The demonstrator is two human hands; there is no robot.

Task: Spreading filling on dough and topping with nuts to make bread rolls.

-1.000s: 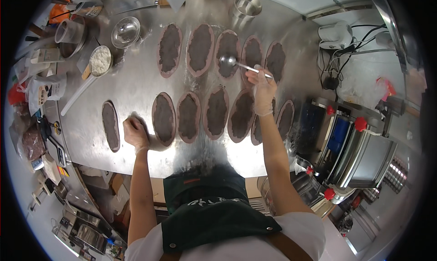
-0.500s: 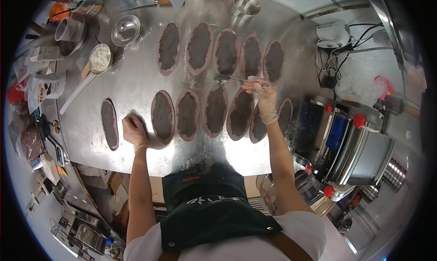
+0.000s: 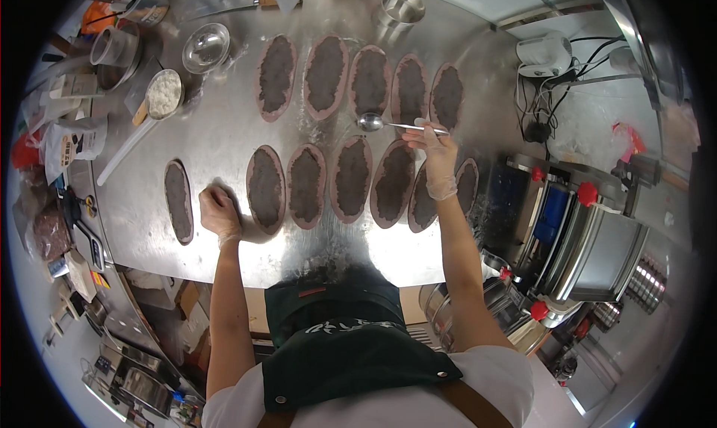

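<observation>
Thin oval dough pieces with pinkish rims and dark grey filling lie in two rows on the steel table. My right hand (image 3: 433,153), in a clear glove, grips the handle of a metal spoon (image 3: 370,122) between the rows. The spoon's bowl is just below the middle oval (image 3: 369,82) of the far row; my wrist hides part of an oval (image 3: 423,204) in the near row. My left hand (image 3: 219,213) rests on the table as a closed fist, between a narrow oval (image 3: 178,202) at the left and a wider filled oval (image 3: 266,189).
A sieve or scoop of white flour (image 3: 163,93) lies at the left, near a glass bowl (image 3: 206,48). A metal cup (image 3: 402,10) stands at the back. At the right is a roller machine (image 3: 575,237) with red knobs; packages (image 3: 75,143) crowd the left edge.
The spoon has turned in my right hand, so its bowl shows broad and shiny, and it has shifted slightly. My left fist stays in place.
</observation>
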